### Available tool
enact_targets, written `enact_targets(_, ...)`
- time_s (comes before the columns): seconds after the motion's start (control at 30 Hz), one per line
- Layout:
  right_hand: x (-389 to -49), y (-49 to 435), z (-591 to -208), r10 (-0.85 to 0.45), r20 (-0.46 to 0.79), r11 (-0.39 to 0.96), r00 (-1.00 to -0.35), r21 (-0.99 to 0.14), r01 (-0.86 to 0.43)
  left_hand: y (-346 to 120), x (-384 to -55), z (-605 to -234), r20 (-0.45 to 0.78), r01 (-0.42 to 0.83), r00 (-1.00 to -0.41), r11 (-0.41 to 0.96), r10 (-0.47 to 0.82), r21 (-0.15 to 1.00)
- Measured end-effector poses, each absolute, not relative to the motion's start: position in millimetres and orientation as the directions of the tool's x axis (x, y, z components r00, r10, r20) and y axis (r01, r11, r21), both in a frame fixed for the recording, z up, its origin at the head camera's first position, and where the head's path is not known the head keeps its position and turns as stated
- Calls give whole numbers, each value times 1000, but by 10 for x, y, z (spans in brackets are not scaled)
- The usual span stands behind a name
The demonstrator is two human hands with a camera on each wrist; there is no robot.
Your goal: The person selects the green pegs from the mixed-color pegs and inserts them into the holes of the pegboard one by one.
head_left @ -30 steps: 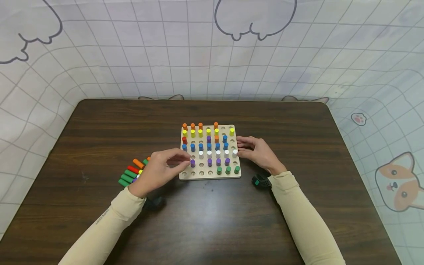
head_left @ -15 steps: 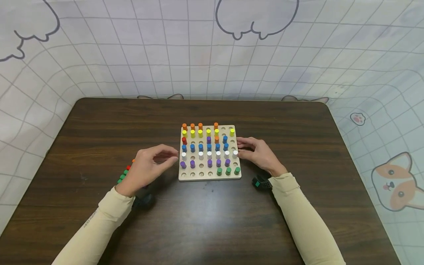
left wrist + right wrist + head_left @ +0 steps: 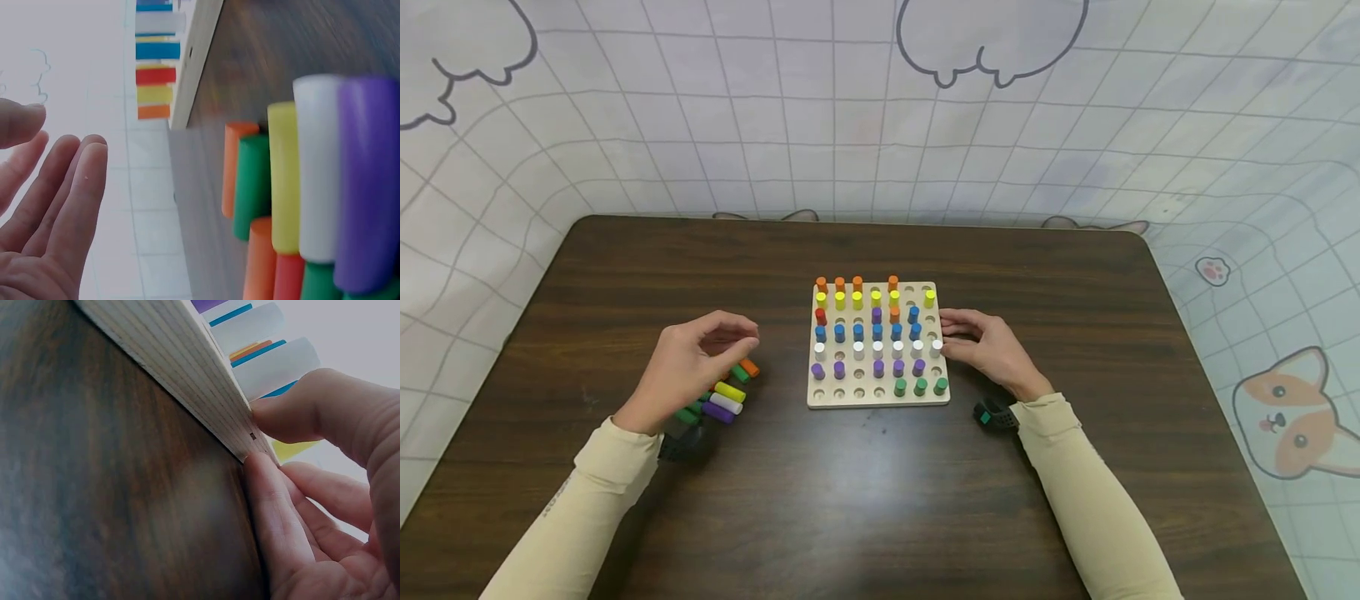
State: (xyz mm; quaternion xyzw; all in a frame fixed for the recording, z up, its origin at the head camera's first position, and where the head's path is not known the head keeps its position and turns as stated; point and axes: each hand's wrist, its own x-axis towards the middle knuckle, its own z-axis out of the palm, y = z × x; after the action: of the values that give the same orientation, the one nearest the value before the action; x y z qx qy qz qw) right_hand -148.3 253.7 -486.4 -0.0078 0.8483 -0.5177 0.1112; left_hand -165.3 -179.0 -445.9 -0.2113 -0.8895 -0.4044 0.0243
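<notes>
A light wooden pegboard (image 3: 850,396) with rows of coloured pegs stands mid-table. My left hand (image 3: 696,358) hovers to its left, over a pile of loose pegs that it partly covers. Nothing lies between its thumb and fingers, which are apart in the left wrist view. From that pile a purple peg (image 3: 365,181), a white peg (image 3: 317,169), a yellow peg (image 3: 284,181) and a green peg (image 3: 252,187) show up close. Along the board's right edge rests my right hand (image 3: 992,346), its thumb tip at the top edge and its fingertips against the side.
The brown wooden table (image 3: 880,517) reaches back to a white gridded backdrop (image 3: 850,125). Free holes show among the standing pegs, several of them in the front row left of the green pegs (image 3: 921,387).
My left hand has drawn back leftward from the board's left columns to above the loose pegs. White and purple pegs in the leftmost column are uncovered. The right hand stays put.
</notes>
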Motion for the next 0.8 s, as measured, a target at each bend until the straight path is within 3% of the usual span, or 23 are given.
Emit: enact_targets(0.8, -1487, 2536, -4855, -125, -166, 482, -978, -872, 86, -2041, -1720, -4626, 37, 347, -905, 683, 424, 643)
